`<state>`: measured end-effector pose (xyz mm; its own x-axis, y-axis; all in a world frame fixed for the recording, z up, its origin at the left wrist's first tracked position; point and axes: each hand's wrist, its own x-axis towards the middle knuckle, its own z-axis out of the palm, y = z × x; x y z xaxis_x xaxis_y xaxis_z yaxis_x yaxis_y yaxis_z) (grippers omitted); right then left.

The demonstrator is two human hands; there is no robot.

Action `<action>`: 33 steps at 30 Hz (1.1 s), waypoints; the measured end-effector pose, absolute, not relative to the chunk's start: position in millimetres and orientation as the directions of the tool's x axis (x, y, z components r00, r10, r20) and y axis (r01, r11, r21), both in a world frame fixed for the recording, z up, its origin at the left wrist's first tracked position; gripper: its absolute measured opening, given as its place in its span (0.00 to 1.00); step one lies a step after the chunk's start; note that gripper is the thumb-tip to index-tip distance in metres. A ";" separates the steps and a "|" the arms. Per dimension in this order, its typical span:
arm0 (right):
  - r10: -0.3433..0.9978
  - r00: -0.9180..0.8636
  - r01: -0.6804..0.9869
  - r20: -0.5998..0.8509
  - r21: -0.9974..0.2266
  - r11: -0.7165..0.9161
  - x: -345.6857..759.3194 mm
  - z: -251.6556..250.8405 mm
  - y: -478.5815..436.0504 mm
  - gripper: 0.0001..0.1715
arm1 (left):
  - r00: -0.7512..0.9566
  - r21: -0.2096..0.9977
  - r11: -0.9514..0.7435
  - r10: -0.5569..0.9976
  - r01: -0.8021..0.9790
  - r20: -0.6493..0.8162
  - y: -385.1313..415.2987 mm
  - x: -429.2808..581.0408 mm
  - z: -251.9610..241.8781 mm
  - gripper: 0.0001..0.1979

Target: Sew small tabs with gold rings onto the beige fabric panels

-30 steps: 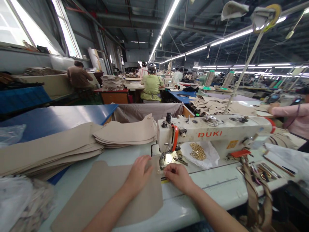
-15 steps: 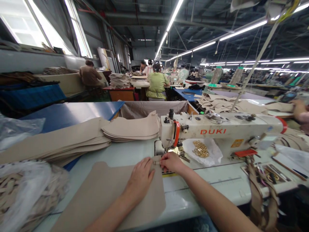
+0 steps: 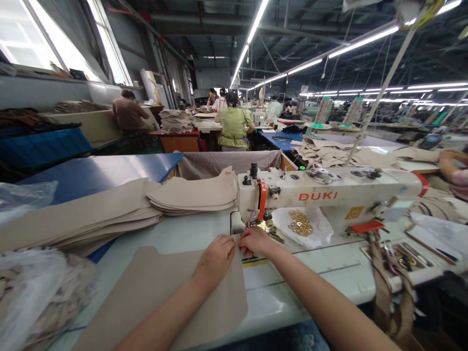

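Observation:
A large beige panel (image 3: 175,287) lies flat on the sewing machine table, under my left hand (image 3: 216,257). That hand is closed, thumb and fingers drawn together at the panel's far right corner. Just across from it, my right hand (image 3: 255,242) pinches by the needle area of the white sewing machine (image 3: 321,187). A small beige strap (image 3: 236,238) shows slightly between the two hands; the fingertips hide most of it. Gold rings (image 3: 300,223) lie on a white sheet (image 3: 323,231) beside the machine's head.
Stacked beige pieces (image 3: 197,192) and longer panels (image 3: 91,209) lie to the left. A plastic bag of beige strips (image 3: 40,297) sits front left. On the right are a tool tray (image 3: 431,268) and hanging straps (image 3: 382,278). Co-workers sit farther off, one in green (image 3: 234,126).
My left hand has gone from lying flat on the panel to a closed grip at its corner. The strap between my hands is now more hidden. The view has shifted slightly.

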<state>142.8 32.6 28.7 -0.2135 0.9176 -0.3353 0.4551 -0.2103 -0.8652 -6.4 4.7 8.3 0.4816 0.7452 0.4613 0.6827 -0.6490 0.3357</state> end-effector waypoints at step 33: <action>0.751 -0.543 0.759 0.374 -0.162 0.630 169.2 3.3 -5.5 0.10 | 0.444 0.347 -0.679 0.706 0.648 0.552 10.8 -2.9 6.3 0.08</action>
<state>169.2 -5.5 3.3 -0.5435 0.7514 0.3742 0.7593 0.6301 -0.1625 -2.9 10.8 6.3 0.4442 0.7058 0.5518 0.6476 -0.6786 0.3467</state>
